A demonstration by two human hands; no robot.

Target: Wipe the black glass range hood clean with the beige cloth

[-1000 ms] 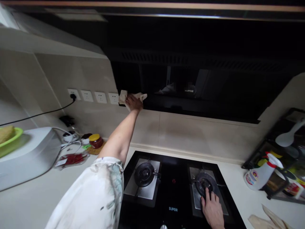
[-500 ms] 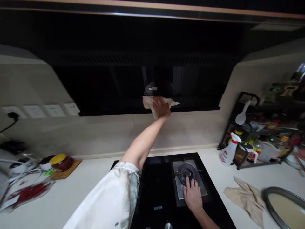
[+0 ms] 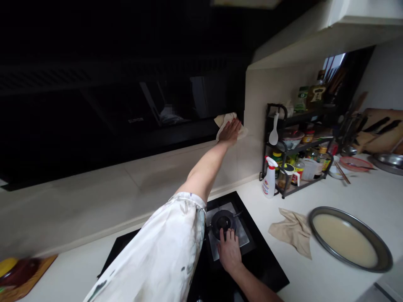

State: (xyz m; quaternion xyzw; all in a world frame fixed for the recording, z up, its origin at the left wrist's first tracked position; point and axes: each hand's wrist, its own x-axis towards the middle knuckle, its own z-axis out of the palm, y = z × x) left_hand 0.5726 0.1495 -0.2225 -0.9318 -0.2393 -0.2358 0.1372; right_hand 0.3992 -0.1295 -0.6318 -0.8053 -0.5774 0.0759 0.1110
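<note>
My left hand [image 3: 230, 131] is stretched up and presses a beige cloth [image 3: 223, 120] against the lower right end of the black range hood [image 3: 119, 113], next to the pale wall. My right hand [image 3: 229, 250] rests flat on the black gas hob [image 3: 267, 268], its fingers touching the right burner [image 3: 223, 220]. It holds nothing. My white patterned sleeve [image 3: 160, 256] covers the left part of the hob.
A second beige cloth [image 3: 292, 230] lies crumpled on the white counter by a round metal pan of pale liquid [image 3: 349, 239]. A spray bottle [image 3: 269, 183] stands before a black rack of jars [image 3: 299, 163]. A red jar on a wooden coaster [image 3: 15, 274] sits at far left.
My left hand has slid the cloth rightward along the hood's lower edge, from its left end to its right end. The view turned right. My right hand stayed on the right burner.
</note>
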